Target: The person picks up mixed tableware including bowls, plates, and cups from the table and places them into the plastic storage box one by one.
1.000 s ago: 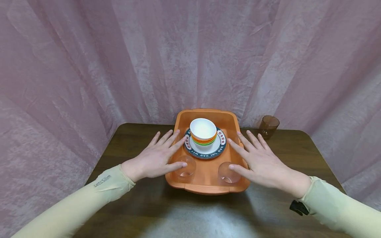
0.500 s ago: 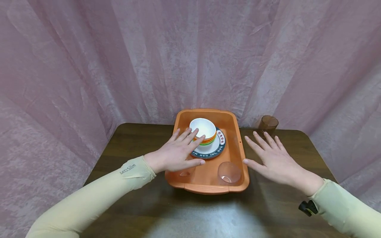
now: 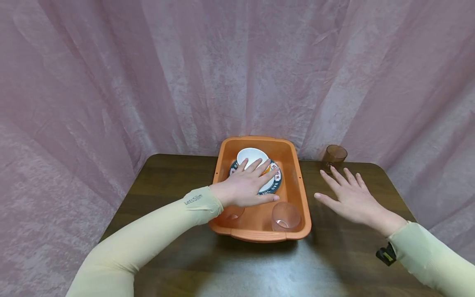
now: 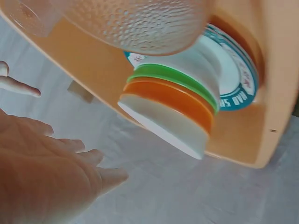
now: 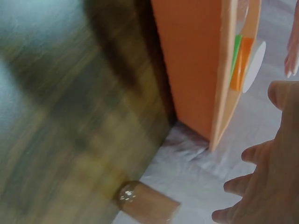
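Observation:
My left hand (image 3: pixel 246 187) hovers over an orange plastic tub (image 3: pixel 291 165), fingers spread and nothing held. Under it, partly covered, a stack of bowls with a white one (image 3: pixel 249 154) on top stands on a dark-rimmed plate (image 3: pixel 276 186). The left wrist view shows an orange bowl (image 4: pixel 170 99) and a green bowl (image 4: pixel 175 83) below the top one. Two clear tumblers stand at the tub's near end, a right tumbler (image 3: pixel 285 216) and a left tumbler (image 3: pixel 234 213). My right hand (image 3: pixel 352 202), fingers spread, is above the table right of the tub, near a brown tumbler (image 3: pixel 335 154).
A dark wooden table (image 3: pixel 170 173) carries the tub, whose far end is close to a pink curtain (image 3: pixel 193 82) hanging behind. The brown tumbler stands near the table's back edge, outside the tub.
My left hand has moved right, from the tub's left rim to over the bowls. My right hand has moved right, off the tub's right side. Tub and dishes have not visibly moved.

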`<state>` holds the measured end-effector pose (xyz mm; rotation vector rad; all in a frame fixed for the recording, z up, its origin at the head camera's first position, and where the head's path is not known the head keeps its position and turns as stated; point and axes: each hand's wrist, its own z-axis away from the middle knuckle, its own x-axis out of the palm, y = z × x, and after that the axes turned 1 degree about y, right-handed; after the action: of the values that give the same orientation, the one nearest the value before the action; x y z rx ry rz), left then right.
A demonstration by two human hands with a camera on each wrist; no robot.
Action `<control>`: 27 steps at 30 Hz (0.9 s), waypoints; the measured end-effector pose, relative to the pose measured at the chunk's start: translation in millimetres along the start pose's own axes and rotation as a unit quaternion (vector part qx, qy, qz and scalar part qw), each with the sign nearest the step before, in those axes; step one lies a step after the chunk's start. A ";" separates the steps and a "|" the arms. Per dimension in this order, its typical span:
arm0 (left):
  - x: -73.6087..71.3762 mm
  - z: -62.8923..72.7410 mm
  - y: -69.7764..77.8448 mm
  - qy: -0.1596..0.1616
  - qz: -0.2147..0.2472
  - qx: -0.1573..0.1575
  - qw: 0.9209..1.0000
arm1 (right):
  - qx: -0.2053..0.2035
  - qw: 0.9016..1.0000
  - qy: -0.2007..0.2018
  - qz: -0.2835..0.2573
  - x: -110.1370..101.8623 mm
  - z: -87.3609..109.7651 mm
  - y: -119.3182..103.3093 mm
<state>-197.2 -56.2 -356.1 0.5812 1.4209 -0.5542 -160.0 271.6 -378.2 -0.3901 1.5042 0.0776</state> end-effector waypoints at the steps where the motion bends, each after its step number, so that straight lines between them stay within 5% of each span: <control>1: 0.0 -3.4 2.3 -0.003 0.001 0.001 1.000 | 0.004 1.000 -0.002 -0.001 1.3 -0.9 2.5; 17: -0.5 -38.2 31.6 -0.025 0.027 0.022 0.999 | 0.075 0.996 -0.042 -0.024 25.6 -26.7 52.9; 27: 4.5 -61.1 39.5 -0.021 -0.004 0.017 1.000 | 0.119 0.991 -0.037 -0.037 37.7 -45.6 79.4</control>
<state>-215.8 13.9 -362.7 0.5870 1.3771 -0.5945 -223.5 325.2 -432.0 -0.2477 1.4056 -0.1448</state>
